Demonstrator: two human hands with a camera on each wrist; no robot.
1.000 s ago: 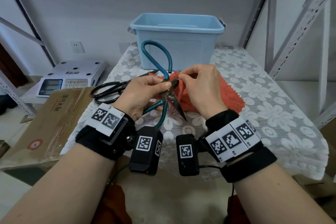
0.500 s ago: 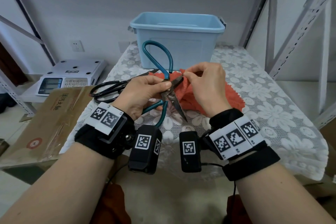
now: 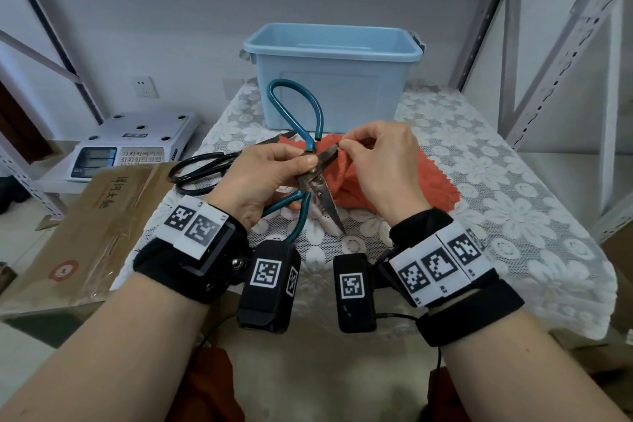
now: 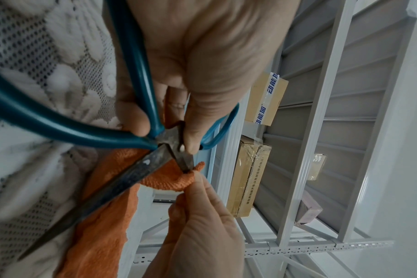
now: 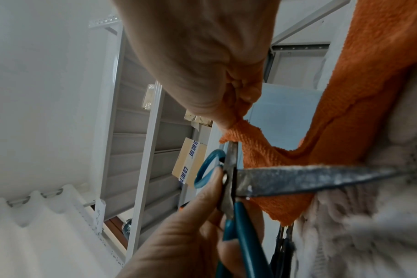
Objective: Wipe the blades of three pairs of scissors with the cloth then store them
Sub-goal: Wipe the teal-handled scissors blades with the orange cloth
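My left hand [image 3: 261, 178] has its grip pinched on the pivot of the teal scissors [image 3: 310, 168], blades spread, above the table [image 3: 513, 216] centre. At 3 o'clock, my right hand [image 3: 383, 168] pinches the orange cloth [image 3: 435, 188] at the upper blade's tip, farther out than a second ago.

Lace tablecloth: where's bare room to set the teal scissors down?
Free: the lace tablecloth right of the orange cloth, out to the shelf upright, and the near strip in front of both hands. Crowded: the left, where black scissors lie, and the middle, under cloth and teal scissors before the blue bin.
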